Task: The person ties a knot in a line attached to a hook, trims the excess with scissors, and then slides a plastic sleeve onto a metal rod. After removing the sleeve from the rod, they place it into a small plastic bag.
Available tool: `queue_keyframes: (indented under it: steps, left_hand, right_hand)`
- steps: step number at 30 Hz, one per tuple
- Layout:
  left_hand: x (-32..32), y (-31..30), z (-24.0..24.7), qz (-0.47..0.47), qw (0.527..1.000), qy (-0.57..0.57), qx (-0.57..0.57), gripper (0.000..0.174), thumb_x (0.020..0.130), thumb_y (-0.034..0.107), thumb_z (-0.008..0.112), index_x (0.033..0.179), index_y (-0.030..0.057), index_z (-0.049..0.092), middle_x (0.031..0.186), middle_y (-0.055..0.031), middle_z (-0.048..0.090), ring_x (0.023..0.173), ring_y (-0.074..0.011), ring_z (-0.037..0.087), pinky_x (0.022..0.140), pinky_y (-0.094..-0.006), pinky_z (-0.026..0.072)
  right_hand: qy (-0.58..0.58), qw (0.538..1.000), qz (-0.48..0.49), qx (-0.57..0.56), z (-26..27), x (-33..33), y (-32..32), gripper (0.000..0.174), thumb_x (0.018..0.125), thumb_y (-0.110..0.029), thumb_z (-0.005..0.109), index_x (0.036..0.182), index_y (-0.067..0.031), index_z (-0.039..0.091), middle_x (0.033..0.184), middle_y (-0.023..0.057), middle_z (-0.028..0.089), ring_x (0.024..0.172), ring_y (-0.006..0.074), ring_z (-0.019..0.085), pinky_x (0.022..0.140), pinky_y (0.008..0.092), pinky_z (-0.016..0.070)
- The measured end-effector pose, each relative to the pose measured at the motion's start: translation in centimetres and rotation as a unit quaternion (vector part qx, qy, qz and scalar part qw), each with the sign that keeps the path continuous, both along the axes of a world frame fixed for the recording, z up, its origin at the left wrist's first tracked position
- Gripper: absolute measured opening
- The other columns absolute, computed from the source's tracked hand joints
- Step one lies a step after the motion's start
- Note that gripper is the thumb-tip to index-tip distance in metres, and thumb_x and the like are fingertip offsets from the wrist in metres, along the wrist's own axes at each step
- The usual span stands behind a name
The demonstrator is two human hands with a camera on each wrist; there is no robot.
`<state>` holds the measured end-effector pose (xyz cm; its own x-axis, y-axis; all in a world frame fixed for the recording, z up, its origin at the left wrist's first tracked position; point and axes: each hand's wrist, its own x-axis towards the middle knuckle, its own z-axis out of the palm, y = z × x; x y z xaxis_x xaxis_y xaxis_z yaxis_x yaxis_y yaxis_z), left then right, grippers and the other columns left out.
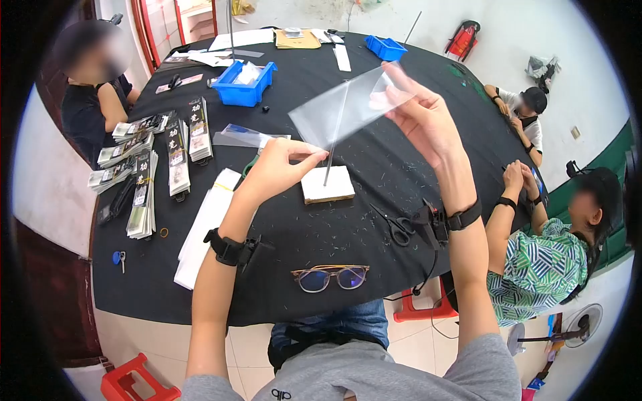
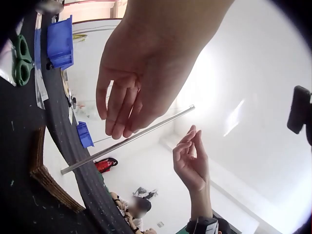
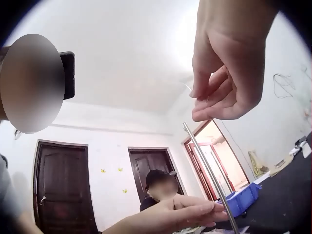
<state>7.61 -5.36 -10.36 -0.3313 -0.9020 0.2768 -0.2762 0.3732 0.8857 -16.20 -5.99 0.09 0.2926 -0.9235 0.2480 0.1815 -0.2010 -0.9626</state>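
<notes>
A round black table (image 1: 374,234) fills the scene, and the person sits at its near edge with both forearms raised over it. On the left part of the table lie rows of stacked packaged cards (image 1: 177,157), and just near of them a pile of white sheets (image 1: 204,224). At the far side stands a blue bin (image 1: 244,85), with a smaller blue bin (image 1: 386,48) further right. The right hand (image 1: 421,117) is lifted above the middle of the table and grips the right end of a clear sleeve (image 1: 341,107), thumb and fingers clamped on the film, which slants down to the left in the air. The left hand (image 1: 277,167) sits lower and to the left, its thumb and fingertips (image 1: 314,157) drawn together right at the sleeve's lower corner; whether they pinch the film cannot be told. Below the sleeve a white block (image 1: 338,188) rests on the table, and a thin metal rod (image 1: 328,175) stands up from it, leaning slightly right and running up behind the film, just beside the left fingertips. Black scissors (image 1: 399,227) lie right of the block, near the right wrist. A pair of glasses (image 1: 330,276) lies at the near edge. Green-handled scissors (image 2: 20,61) show in the left wrist view, on the table under that hand.
</notes>
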Motion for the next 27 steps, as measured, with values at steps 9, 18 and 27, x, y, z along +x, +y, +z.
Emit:
queue_keyframes:
  steps: [9,18,27]
  left_hand:
    - [0.0,0.0,0.1,-0.013,1.0,0.0,-0.016,0.024,0.088,0.018,0.065,0.1,-0.0012,0.07,0.093,-0.0123,0.071,0.087,-0.016,0.067,0.08,-0.0278,0.0518]
    - [-0.1,0.0,0.2,-0.018,1.0,-0.004,-0.009,0.024,0.089,0.018,0.064,0.1,-0.002,0.07,0.094,-0.0123,0.071,0.089,-0.0164,0.067,0.082,-0.0281,0.0518]
    - [-0.2,-0.2,0.1,-0.022,1.0,-0.01,-0.019,0.024,0.089,0.018,0.063,0.1,-0.0027,0.07,0.096,-0.0125,0.071,0.09,-0.0164,0.068,0.083,-0.0276,0.0515]
  right_hand:
    - [-0.182,0.981,-0.061,-0.003,-0.5,-1.0,-1.2,0.045,0.096,-0.033,0.053,0.127,-0.0011,0.05,0.125,0.0203,0.056,0.119,0.025,0.053,0.097,0.0302,0.0435]
    - [-0.088,0.976,0.046,0.195,-6.5,-2.6,-2.0,0.031,0.1,-0.022,0.043,0.113,0.0039,0.053,0.112,0.0247,0.061,0.106,0.0322,0.061,0.09,0.0347,0.0526]
    - [-0.076,0.996,0.005,0.042,-3.2,-0.5,-0.7,0.025,0.097,-0.013,0.05,0.115,0.0044,0.052,0.107,0.0245,0.063,0.104,0.0287,0.063,0.09,0.0318,0.0522]
